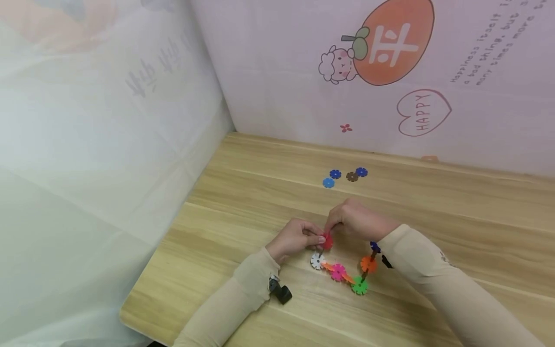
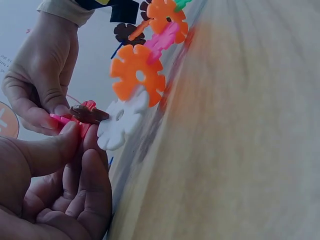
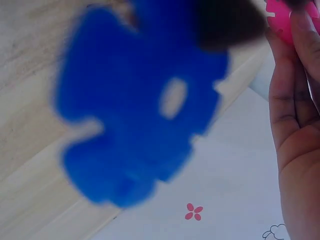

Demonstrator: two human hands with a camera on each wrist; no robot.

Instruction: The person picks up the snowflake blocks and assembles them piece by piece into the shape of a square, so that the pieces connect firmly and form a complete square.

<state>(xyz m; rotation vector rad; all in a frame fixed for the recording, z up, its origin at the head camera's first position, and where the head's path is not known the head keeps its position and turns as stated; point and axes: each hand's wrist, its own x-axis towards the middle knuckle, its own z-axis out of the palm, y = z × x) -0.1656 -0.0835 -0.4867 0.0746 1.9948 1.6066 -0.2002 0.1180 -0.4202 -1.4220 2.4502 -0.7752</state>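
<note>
My left hand (image 1: 297,237) pinches a red notched disc (image 1: 327,242) between thumb and fingers. From above, my right hand (image 1: 360,219) pinches a pink notched disc (image 2: 59,119) right against the red one. A brown disc (image 2: 89,114) links the red disc to a white disc (image 1: 318,261). The chain bends on through orange pieces, a pink disc (image 1: 338,272), a green disc (image 1: 359,286) and an orange disc (image 1: 368,264). Its blue end disc (image 1: 375,247) sits beside the right wrist and looms blurred in the right wrist view.
Farther back on the wooden table (image 1: 243,193) lie loose discs: a light blue one (image 1: 328,183), a brown one (image 1: 352,177) and two dark blue ones (image 1: 335,174). A printed curtain (image 1: 282,72) hangs behind the table, and a white sheet (image 1: 108,168) hangs on the left.
</note>
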